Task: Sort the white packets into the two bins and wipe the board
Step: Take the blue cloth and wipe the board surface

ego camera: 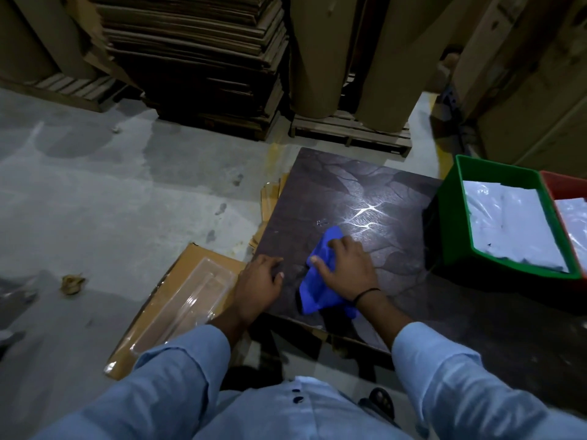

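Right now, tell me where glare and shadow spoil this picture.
Head view: star-shaped glare on the board just beyond the right hand and blue cloth; head view: white packets in the green bin wash out pale; head view: cardboard stacks behind sink into shadow.
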`<state>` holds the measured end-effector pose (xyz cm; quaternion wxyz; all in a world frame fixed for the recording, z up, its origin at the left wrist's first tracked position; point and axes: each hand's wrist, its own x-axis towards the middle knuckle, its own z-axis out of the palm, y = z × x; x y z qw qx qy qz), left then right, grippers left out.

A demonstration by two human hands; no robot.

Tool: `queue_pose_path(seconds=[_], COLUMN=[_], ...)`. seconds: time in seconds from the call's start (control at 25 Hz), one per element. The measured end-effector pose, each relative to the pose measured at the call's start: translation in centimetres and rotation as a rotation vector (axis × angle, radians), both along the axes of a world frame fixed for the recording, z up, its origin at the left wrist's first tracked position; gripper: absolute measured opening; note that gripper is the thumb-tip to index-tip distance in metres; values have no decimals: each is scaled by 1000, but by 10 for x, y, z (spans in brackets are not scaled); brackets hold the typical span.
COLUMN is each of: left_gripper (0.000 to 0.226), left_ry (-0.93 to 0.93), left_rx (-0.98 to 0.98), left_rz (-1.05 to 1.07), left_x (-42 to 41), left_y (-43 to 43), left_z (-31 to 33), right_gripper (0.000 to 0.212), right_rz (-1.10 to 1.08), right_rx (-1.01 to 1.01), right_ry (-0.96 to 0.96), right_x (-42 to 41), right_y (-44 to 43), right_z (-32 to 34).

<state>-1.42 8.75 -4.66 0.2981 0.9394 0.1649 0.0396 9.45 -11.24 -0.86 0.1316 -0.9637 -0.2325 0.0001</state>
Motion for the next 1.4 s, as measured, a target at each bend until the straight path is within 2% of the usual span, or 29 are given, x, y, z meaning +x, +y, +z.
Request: queue_pose_path(seconds=[0.08, 0.12, 0.2, 0.24, 0.28, 0.4, 0.44, 0.48, 0.52, 0.6, 0.68, 0.76, 0.84, 0.88, 1.0, 1.08, 1.2, 1.24, 1.32, 1.4], left_gripper=[42, 42, 41, 40, 40, 39, 40, 40, 40, 41, 40, 41, 43, 43, 41, 42, 45, 45, 44, 43], left_ry=[2, 1, 8, 10, 9, -12, -14, -11, -7, -6, -13, -4, 9, 10, 3, 13, 19, 20, 11, 9], left_rx=[-18, -23, -19, -13, -13, -33, -39, -41, -38, -36, -46, -44, -32, -31, -38, -33, -27, -32, -36, -26], left_rz=[-5, -6, -12, -13, -13, -2, 9, 21, 30, 29, 24, 29, 31, 31, 37, 35, 20, 22, 26, 28], left_x=[-3, -4, -6, -7, -8, -10, -10, -9, -9, -10, -12, -14, -14, -13, -12, -13, -12, -12, -12, -11], left_y=[-4, -6, -8, -7, -6, -3, -3, -2, -2, -4, -6, -7, -8, -8, -6, -4, -2, -1, 0, 2], left_z=[-3, -3, -4, -4, -5, -4, -3, -2, -2, -4, -7, -11, -14, -15, -15, -16, -18, -18, -19, -22], right_gripper=[90, 90, 72, 61, 50, 27, 25, 26, 24, 13, 21, 20, 19, 24, 24, 44, 80, 84, 73, 56], right_rz=[4, -4, -16, -15, -32, -219, -312, -399, -465, -506, -499, -422, -312, -267, -132, -61, 126, 173, 156, 55], right_rx=[-217, -327, -427, -375, -236, 536, 721, 789, 746, 496, 371, 372, 474, 509, 373, 226, -117, -196, -164, 49], right_ry=[151, 187, 157, 148, 190, 482, 534, 572, 591, 512, 375, 317, 461, 460, 150, 158, 219, 192, 121, 27], right_x=[-24, -32, -33, -30, -23, 1, 8, 18, 25, 30, 28, 22, 8, 2, -6, -9, -26, -29, -26, -10], right_y=[16, 20, 20, 18, 16, 9, 4, -5, -15, -37, -49, -40, -21, -15, -6, -3, -1, -2, -2, 3], right_z=[-6, -12, -16, -13, -10, 5, 8, 5, 3, -4, -7, -1, 5, 2, -6, -18, -44, -52, -44, -31])
